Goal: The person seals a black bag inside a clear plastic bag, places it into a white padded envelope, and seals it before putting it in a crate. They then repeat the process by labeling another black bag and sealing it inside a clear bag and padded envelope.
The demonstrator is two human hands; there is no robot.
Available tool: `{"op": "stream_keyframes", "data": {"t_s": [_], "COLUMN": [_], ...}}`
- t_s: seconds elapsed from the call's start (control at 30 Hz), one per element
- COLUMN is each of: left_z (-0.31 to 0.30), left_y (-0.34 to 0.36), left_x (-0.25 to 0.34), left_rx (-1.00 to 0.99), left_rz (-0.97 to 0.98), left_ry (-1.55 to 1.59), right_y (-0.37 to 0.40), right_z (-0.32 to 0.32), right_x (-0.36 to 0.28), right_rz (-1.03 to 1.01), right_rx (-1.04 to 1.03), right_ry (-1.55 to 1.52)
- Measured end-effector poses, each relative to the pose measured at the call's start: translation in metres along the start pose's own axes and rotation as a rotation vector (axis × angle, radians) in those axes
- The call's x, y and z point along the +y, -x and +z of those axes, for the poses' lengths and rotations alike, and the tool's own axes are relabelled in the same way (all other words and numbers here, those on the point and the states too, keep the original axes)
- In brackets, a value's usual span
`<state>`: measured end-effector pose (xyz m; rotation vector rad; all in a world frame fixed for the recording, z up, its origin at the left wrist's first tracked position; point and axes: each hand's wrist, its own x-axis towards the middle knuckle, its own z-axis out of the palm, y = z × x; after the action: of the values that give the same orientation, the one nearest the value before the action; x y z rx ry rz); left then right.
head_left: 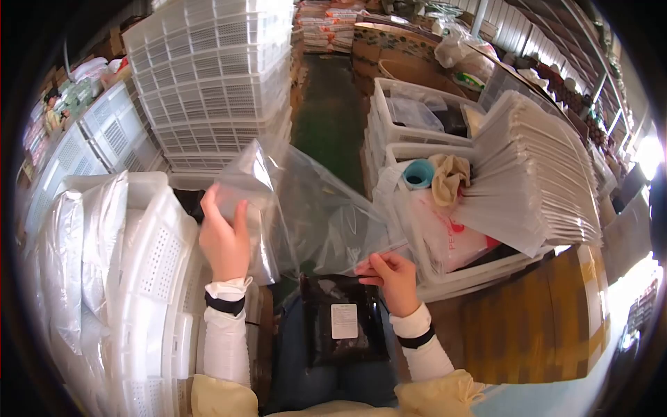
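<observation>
A large clear plastic bag (319, 208) is spread between my two hands above my lap. My left hand (226, 236) is raised beside the white crates and grips the bag's left part between thumb and fingers. On the other side, my right hand (390, 278) pinches the bag's lower right edge, just over the top corner of a dark, glossy package (344, 323). That package lies on my lap with a white printed label (344, 321) facing up. Whether my right fingertips also touch the package is not clear.
Tall stacked white crates (208, 76) stand ahead left, and a crate with silvery packs (104, 236) is close at left. At right, a crate (424, 278) carries a fanned stack of pale bags (535, 167) and a blue tape roll (418, 174). A cardboard box (521, 320) stands below.
</observation>
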<state>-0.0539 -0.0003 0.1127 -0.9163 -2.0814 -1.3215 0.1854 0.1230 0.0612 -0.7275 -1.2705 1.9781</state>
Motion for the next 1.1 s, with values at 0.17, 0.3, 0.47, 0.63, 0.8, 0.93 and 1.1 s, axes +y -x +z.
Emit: {"op": "stream_keyframes", "data": {"t_s": [0.17, 0.3, 0.47, 0.63, 0.8, 0.93, 1.1], "left_z": [-0.009, 0.003, 0.017, 0.023, 0.021, 0.027, 0.03], "left_y": [0.039, 0.077, 0.103, 0.1, 0.08, 0.076, 0.078], "left_x": [0.037, 0.066, 0.068, 0.073, 0.093, 0.088, 0.081], "left_rx": [-0.378, -0.794, -0.611, -0.528, -0.432, -0.381, -0.391], "left_rz": [0.318, 0.227, 0.221, 0.285, 0.322, 0.407, 0.646], "left_ry": [0.086, 0.543, 0.545, 0.509, 0.513, 0.469, 0.327], "right_y": [0.007, 0.013, 0.02, 0.023, 0.014, 0.013, 0.02], "right_z": [-0.003, 0.006, 0.008, 0.018, 0.025, 0.033, 0.025], "right_x": [-0.009, -0.006, 0.002, -0.003, -0.017, -0.035, -0.021], "right_rz": [0.137, 0.036, -0.113, -0.164, -0.266, -0.276, -0.084], "right_rx": [-0.094, -0.076, -0.004, 0.046, 0.043, 0.04, 0.012], "right_ry": [-0.186, -0.095, -0.08, -0.126, -0.136, -0.101, 0.079]}}
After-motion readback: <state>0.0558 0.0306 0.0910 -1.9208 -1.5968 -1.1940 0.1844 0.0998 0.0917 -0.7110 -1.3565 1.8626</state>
